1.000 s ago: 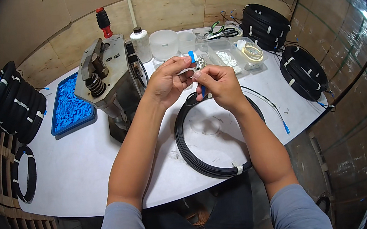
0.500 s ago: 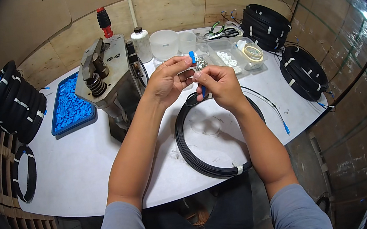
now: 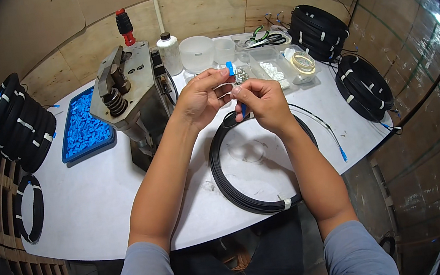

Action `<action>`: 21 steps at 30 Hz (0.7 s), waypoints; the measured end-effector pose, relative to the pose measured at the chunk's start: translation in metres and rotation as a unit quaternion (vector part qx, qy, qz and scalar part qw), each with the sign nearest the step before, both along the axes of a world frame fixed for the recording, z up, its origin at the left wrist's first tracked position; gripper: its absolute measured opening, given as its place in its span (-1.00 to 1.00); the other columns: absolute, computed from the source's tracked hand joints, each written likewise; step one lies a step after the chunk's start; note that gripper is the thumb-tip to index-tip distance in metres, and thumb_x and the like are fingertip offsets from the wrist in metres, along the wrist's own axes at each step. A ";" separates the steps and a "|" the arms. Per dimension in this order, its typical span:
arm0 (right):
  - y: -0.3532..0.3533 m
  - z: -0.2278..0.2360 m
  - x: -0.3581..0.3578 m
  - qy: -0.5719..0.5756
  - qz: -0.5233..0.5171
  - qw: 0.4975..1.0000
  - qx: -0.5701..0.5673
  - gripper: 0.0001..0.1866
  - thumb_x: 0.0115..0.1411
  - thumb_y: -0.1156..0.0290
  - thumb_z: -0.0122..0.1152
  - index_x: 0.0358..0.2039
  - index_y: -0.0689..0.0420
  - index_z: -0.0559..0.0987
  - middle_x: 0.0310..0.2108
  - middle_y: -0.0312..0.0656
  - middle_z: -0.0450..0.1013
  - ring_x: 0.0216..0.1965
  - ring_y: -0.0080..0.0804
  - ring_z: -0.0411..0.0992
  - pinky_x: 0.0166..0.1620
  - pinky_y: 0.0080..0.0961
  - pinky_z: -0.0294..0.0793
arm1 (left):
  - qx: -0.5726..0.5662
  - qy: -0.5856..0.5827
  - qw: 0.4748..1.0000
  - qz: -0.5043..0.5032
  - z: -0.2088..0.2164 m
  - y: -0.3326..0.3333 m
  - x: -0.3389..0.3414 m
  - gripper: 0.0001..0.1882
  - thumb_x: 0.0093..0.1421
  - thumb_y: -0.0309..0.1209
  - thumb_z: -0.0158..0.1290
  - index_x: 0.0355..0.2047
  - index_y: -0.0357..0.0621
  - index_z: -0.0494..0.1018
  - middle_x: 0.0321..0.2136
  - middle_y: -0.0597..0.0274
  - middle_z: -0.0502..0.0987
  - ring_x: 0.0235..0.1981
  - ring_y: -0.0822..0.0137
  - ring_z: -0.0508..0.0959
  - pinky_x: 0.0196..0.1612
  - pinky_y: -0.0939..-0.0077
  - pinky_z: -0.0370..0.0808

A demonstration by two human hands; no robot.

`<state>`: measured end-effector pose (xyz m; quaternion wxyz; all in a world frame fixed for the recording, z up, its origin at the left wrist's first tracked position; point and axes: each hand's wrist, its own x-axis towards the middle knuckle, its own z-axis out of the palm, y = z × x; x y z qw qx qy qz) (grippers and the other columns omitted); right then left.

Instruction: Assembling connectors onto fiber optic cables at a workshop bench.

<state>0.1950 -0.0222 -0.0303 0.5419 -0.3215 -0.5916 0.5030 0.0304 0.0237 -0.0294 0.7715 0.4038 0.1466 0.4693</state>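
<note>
Over the middle of the table, my left hand pinches a small blue plastic connector housing between thumb and forefinger, with its other fingers half curled. Right beside it, my right hand is closed, thumb against forefinger, at the end of a black cable. A blue connector part shows below its fingers; what lies between the fingertips is mostly hidden. Under my hands lies a coil of black cable, tied with white bands. A free end with a blue connector rests to its right.
A blue tray of small blue housings sits left of a metal press. Behind are a bottle, white tubs, clear boxes of small parts, tape and scissors. Cable coils stand at both sides.
Both hands stay almost in place. The blue housing in my left fingers has tilted very slightly.
</note>
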 end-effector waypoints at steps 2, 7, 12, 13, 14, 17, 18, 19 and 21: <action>0.000 0.000 0.000 -0.001 -0.001 1.000 0.000 -0.79 0.22 0.40 0.16 -0.49 0.26 0.53 -0.62 -0.25 0.44 -0.64 -0.59 0.40 -0.57 -0.65 0.45 | 0.003 -0.001 1.000 0.005 0.000 0.000 0.000 -0.89 0.19 -0.37 0.10 -0.40 -0.11 0.44 -0.38 0.28 0.53 -0.32 0.41 0.51 -0.19 0.47 0.44; 0.000 -0.001 0.001 -0.005 -0.002 1.000 0.001 -0.80 0.22 0.40 0.16 -0.47 0.27 0.54 -0.62 -0.25 0.44 -0.64 -0.59 0.41 -0.57 -0.66 0.45 | 0.008 0.000 1.000 0.018 0.001 0.000 -0.001 -0.90 0.19 -0.39 0.10 -0.38 -0.13 0.46 -0.38 0.27 0.54 -0.32 0.40 0.51 -0.17 0.43 0.42; 0.001 -0.001 0.000 -0.003 0.003 1.000 0.006 -0.81 0.22 0.40 0.16 -0.46 0.27 0.54 -0.62 -0.25 0.44 -0.64 -0.59 0.41 -0.57 -0.66 0.44 | 0.019 0.003 1.000 0.020 0.001 0.000 -0.003 -0.90 0.17 -0.41 0.09 -0.33 -0.14 0.45 -0.37 0.25 0.52 -0.30 0.38 0.46 -0.14 0.35 0.40; 0.001 -0.001 0.000 -0.001 0.002 1.000 0.002 -0.81 0.22 0.40 0.16 -0.45 0.27 0.54 -0.62 -0.25 0.44 -0.64 -0.59 0.41 -0.57 -0.66 0.44 | 0.018 0.003 1.000 0.020 0.001 0.000 -0.003 -0.90 0.17 -0.41 0.09 -0.33 -0.14 0.45 -0.37 0.25 0.52 -0.30 0.38 0.46 -0.14 0.35 0.40; 0.001 -0.001 0.000 -0.001 0.002 1.000 0.002 -0.81 0.22 0.40 0.16 -0.45 0.27 0.54 -0.62 -0.25 0.44 -0.64 -0.59 0.41 -0.57 -0.66 0.44 | 0.019 0.005 1.000 0.021 0.002 -0.001 -0.002 -0.89 0.17 -0.41 0.09 -0.33 -0.14 0.45 -0.37 0.25 0.52 -0.30 0.39 0.46 -0.14 0.35 0.40; 0.000 -0.001 0.000 0.002 0.000 1.000 -0.001 -0.80 0.22 0.40 0.16 -0.46 0.27 0.54 -0.62 -0.25 0.44 -0.64 -0.59 0.40 -0.57 -0.66 0.44 | 0.019 0.007 1.000 0.017 0.002 -0.001 -0.002 -0.88 0.17 -0.39 0.09 -0.32 -0.16 0.47 -0.37 0.26 0.53 -0.30 0.41 0.49 -0.14 0.40 0.40; 0.000 -0.001 0.001 -0.002 0.000 1.000 0.002 -0.80 0.22 0.40 0.16 -0.47 0.27 0.54 -0.62 -0.25 0.44 -0.64 -0.59 0.40 -0.57 -0.66 0.44 | 0.017 0.006 1.000 0.013 0.001 -0.001 -0.002 -0.86 0.18 -0.38 0.10 -0.31 -0.16 0.48 -0.37 0.27 0.54 -0.30 0.42 0.51 -0.14 0.44 0.40; 0.001 -0.001 0.001 -0.005 -0.001 1.000 0.006 -0.80 0.22 0.40 0.16 -0.47 0.27 0.54 -0.62 -0.25 0.44 -0.65 -0.59 0.40 -0.57 -0.66 0.44 | 0.017 0.006 1.000 0.013 0.000 0.000 -0.001 -0.86 0.18 -0.38 0.10 -0.31 -0.16 0.48 -0.37 0.27 0.54 -0.30 0.42 0.51 -0.14 0.44 0.40; 0.001 -0.001 0.000 -0.005 -0.001 1.000 0.005 -0.80 0.22 0.40 0.16 -0.48 0.27 0.53 -0.62 -0.25 0.44 -0.65 -0.59 0.40 -0.57 -0.66 0.44 | 0.014 0.004 1.000 0.009 -0.001 0.001 0.000 -0.85 0.18 -0.36 0.10 -0.30 -0.16 0.48 -0.36 0.28 0.54 -0.30 0.43 0.51 -0.15 0.46 0.40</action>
